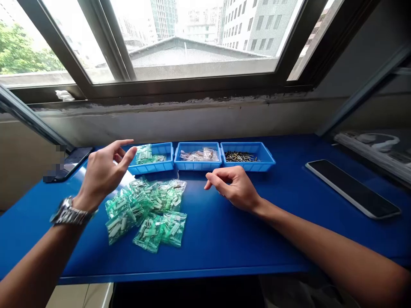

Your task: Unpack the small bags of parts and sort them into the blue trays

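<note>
My left hand (105, 171) is raised at the left blue bin (162, 164), its thumb and index finger apart and nothing between them. In that bin lie small clear packets (144, 155) with green print. Below and right of this hand, a loose pile of similar green-printed packets (154, 203) with pale pieces inside spreads over the table. My right hand (236, 186) hovers before the middle bin (198, 164) and the right bin (250, 166). Its fingers are curled, thumb against the index finger; whether a small thing is pinched there is hidden.
The middle bin holds clear packets (199, 155), the right one loose dark screws (240, 157). A phone (353, 188) lies at the right on the blue table (224, 244). Another dark device (72, 164) is at the left. Wall and window stand behind.
</note>
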`<act>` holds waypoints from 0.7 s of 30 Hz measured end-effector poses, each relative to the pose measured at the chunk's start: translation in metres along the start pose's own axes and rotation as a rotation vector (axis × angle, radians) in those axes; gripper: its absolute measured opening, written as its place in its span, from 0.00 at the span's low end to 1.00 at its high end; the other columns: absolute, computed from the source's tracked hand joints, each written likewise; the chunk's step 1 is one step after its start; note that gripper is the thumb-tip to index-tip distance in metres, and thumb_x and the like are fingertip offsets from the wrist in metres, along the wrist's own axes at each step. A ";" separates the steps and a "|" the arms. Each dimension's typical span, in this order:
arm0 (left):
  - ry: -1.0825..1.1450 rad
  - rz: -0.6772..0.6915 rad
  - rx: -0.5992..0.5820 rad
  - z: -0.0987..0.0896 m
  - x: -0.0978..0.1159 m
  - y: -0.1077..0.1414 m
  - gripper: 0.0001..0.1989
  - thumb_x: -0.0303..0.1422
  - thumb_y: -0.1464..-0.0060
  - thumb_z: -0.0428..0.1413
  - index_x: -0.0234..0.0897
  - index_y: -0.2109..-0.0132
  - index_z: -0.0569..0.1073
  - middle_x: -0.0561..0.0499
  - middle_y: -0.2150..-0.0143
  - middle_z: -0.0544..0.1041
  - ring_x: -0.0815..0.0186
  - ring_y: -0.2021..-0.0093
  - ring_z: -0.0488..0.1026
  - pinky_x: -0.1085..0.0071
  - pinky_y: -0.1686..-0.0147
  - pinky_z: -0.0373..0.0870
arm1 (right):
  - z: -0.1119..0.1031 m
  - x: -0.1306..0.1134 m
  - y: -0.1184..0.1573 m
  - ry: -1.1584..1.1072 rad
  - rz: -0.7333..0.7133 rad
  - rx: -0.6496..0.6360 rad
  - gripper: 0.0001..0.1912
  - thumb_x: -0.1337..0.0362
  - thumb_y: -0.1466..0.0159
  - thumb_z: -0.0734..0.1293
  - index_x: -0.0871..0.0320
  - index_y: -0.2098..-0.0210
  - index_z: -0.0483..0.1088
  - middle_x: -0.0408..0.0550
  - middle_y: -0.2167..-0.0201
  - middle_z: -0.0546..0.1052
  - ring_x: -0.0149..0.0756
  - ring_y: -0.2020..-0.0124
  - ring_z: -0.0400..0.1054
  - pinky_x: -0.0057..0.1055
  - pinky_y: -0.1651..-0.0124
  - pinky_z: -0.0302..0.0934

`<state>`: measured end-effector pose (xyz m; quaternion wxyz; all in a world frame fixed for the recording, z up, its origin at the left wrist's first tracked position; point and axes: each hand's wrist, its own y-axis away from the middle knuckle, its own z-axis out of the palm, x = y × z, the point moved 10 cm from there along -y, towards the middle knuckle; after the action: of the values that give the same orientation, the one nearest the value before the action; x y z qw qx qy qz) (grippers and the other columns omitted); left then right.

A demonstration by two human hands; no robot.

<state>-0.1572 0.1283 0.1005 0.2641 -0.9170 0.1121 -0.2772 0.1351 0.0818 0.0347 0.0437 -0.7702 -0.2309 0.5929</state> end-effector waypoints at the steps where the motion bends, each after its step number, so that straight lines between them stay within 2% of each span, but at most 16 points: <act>1: -0.021 0.040 -0.009 -0.003 0.009 0.011 0.18 0.45 0.35 0.60 0.41 0.45 0.82 0.57 0.74 0.76 0.70 0.75 0.71 0.75 0.75 0.64 | 0.001 0.000 0.000 0.015 -0.002 -0.006 0.21 0.56 0.28 0.67 0.60 0.73 0.81 0.41 0.83 0.70 0.26 0.83 0.58 0.27 0.79 0.50; 3: 0.009 0.129 -0.135 0.004 0.033 0.041 0.15 0.43 0.33 0.59 0.42 0.47 0.82 0.53 0.68 0.80 0.67 0.74 0.72 0.71 0.74 0.68 | 0.002 -0.001 0.000 0.042 -0.007 -0.020 0.21 0.56 0.28 0.67 0.60 0.73 0.82 0.41 0.83 0.71 0.26 0.83 0.58 0.27 0.79 0.50; 4: 0.043 0.218 -0.186 0.007 0.051 0.058 0.12 0.42 0.33 0.60 0.42 0.51 0.82 0.51 0.66 0.81 0.64 0.72 0.72 0.69 0.73 0.70 | 0.003 -0.001 0.000 0.054 -0.011 -0.025 0.21 0.56 0.28 0.67 0.60 0.72 0.82 0.42 0.82 0.71 0.26 0.83 0.57 0.27 0.79 0.50; 6: 0.108 0.395 -0.333 0.019 0.082 0.097 0.08 0.39 0.33 0.60 0.44 0.53 0.83 0.49 0.61 0.83 0.58 0.61 0.78 0.64 0.62 0.78 | 0.003 -0.001 -0.001 0.069 -0.022 -0.029 0.21 0.56 0.28 0.67 0.60 0.72 0.82 0.42 0.82 0.72 0.26 0.83 0.57 0.27 0.79 0.50; 7: 0.098 0.453 -0.410 0.027 0.092 0.114 0.08 0.37 0.32 0.59 0.45 0.51 0.82 0.49 0.58 0.84 0.56 0.56 0.78 0.61 0.57 0.79 | 0.003 -0.002 -0.001 0.072 -0.027 -0.030 0.21 0.56 0.28 0.67 0.60 0.72 0.82 0.42 0.82 0.73 0.26 0.82 0.58 0.27 0.78 0.51; 10: 0.008 0.527 -0.446 0.037 0.102 0.142 0.11 0.35 0.32 0.58 0.46 0.46 0.81 0.47 0.51 0.84 0.51 0.48 0.78 0.54 0.49 0.78 | 0.005 -0.001 0.000 0.084 -0.028 -0.039 0.21 0.56 0.28 0.66 0.60 0.72 0.82 0.43 0.81 0.74 0.27 0.82 0.58 0.28 0.78 0.51; 13: -0.001 0.504 -0.402 0.039 0.100 0.132 0.12 0.36 0.30 0.56 0.44 0.45 0.80 0.46 0.50 0.84 0.51 0.46 0.76 0.54 0.48 0.78 | 0.008 0.001 0.000 0.108 -0.023 -0.061 0.22 0.55 0.27 0.66 0.60 0.71 0.82 0.44 0.80 0.74 0.27 0.82 0.58 0.28 0.77 0.51; 16: -0.036 0.483 -0.402 0.049 0.100 0.103 0.14 0.36 0.28 0.54 0.39 0.44 0.80 0.43 0.49 0.83 0.50 0.46 0.75 0.54 0.50 0.78 | 0.010 0.002 0.000 0.125 -0.028 -0.082 0.23 0.54 0.27 0.66 0.60 0.72 0.82 0.44 0.80 0.75 0.28 0.81 0.59 0.28 0.77 0.52; 18: -0.080 0.516 -0.461 0.064 0.103 0.085 0.14 0.33 0.28 0.52 0.37 0.44 0.80 0.42 0.49 0.83 0.50 0.48 0.75 0.53 0.51 0.78 | 0.010 0.001 0.000 0.134 -0.034 -0.088 0.23 0.55 0.27 0.66 0.60 0.72 0.82 0.44 0.80 0.75 0.27 0.82 0.58 0.27 0.77 0.52; 21: -0.140 0.579 -0.615 0.095 0.105 0.069 0.18 0.23 0.30 0.50 0.39 0.43 0.81 0.44 0.49 0.84 0.52 0.50 0.76 0.55 0.51 0.76 | 0.010 0.000 -0.001 0.143 -0.046 -0.090 0.23 0.55 0.27 0.66 0.61 0.72 0.82 0.44 0.79 0.76 0.27 0.81 0.59 0.27 0.77 0.52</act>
<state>-0.0214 0.0740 0.0432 0.0523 -0.9003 0.4242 -0.0822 0.1258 0.0804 0.0326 0.0389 -0.8064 -0.2713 0.5240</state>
